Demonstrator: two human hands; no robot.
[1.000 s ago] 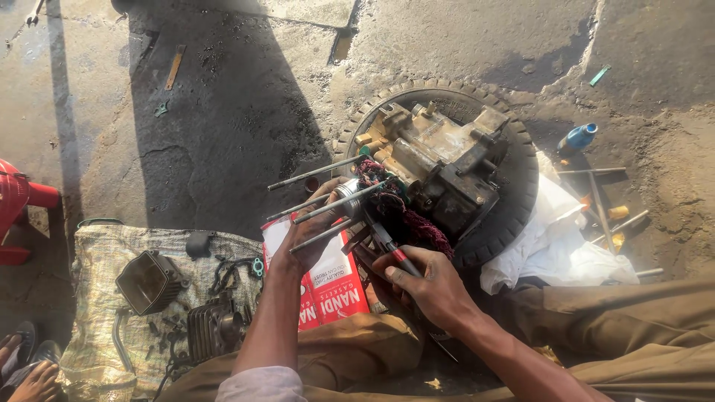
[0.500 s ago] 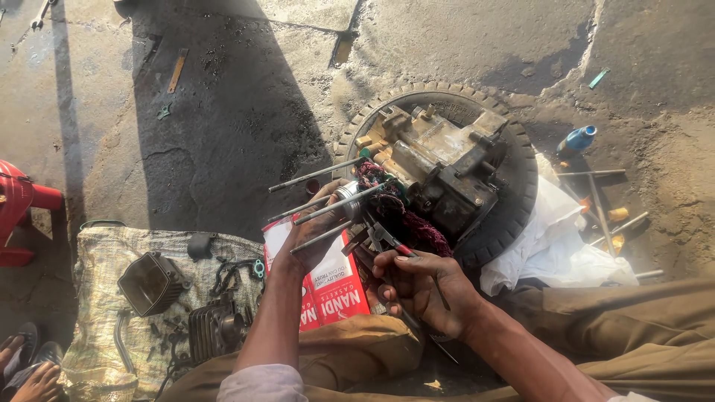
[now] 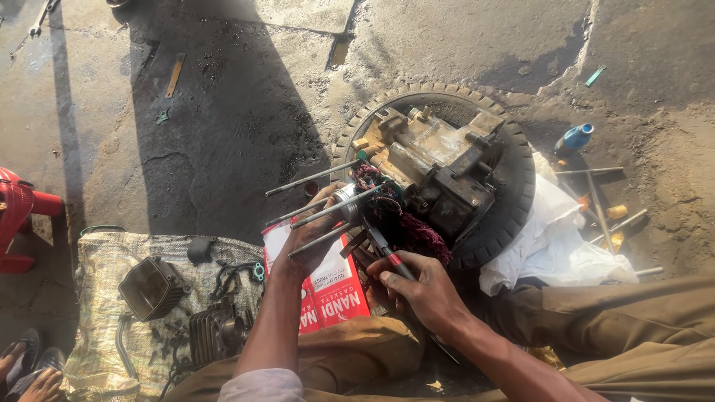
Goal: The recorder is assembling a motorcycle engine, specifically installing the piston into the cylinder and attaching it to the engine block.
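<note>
Fingers of the right hand (image 3: 421,286) curl round a red-handled tool (image 3: 389,257), tip aimed up-left into the engine block (image 3: 439,167). Vs half a sec ago this hand sits a bit lower and nearer the body, grip unchanged. Left hand (image 3: 316,231) stays put, fingers wrapped over a small round metal part (image 3: 344,202) at the base of the long studs (image 3: 313,212) that jut out to the left. Engine lies inside an old tyre (image 3: 514,201), same spot as before. Red-and-white box (image 3: 328,286) lies under the left forearm, beside the tyre. White cloth (image 3: 555,246) to the right of the tyre, w/ loose rods near it. Sack mat (image 3: 97,298) at left carries a finned cylinder (image 3: 212,335) and a dark cover (image 3: 153,286); no shift there.
</note>
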